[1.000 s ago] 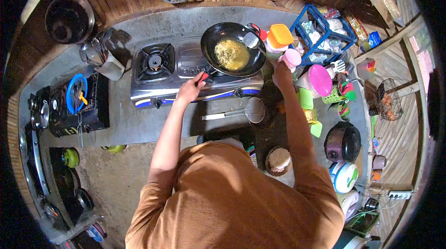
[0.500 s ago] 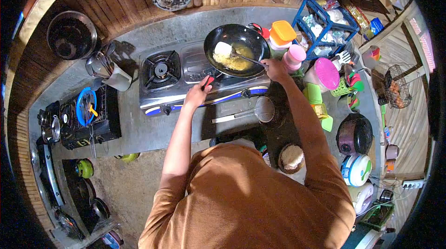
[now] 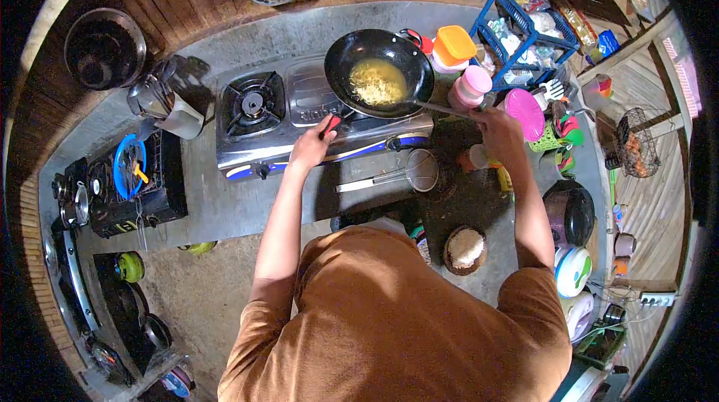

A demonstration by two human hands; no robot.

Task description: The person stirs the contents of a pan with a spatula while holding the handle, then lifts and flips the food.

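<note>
A black wok [image 3: 341, 76] sits on the right burner of the steel gas stove [image 3: 299, 149]. Yellowish liquid with pale shredded food [image 3: 377, 87] lies inside it. My left hand [image 3: 311, 147] is closed on the wok's red and black handle [image 3: 329, 126] at the front. To the wok's right, my right hand [image 3: 499, 128] is closed round the handle of a long spatula [image 3: 448, 109]. Its shaft points left toward the wok's right rim; I cannot make out the spatula's head.
A strainer [image 3: 423, 170] lies in front of the stove. Pink containers [image 3: 472, 86], an orange-lidded tub [image 3: 454, 45] and a blue rack [image 3: 517, 65] stand right of the wok. A utensil holder [image 3: 182, 119] is at left, and a bowl of white food [image 3: 465, 250] is at lower right.
My right hand has moved right and slightly down with the spatula, whose pale head no longer shows over the food. My left hand stays on the wok handle. The view has shifted slightly.
</note>
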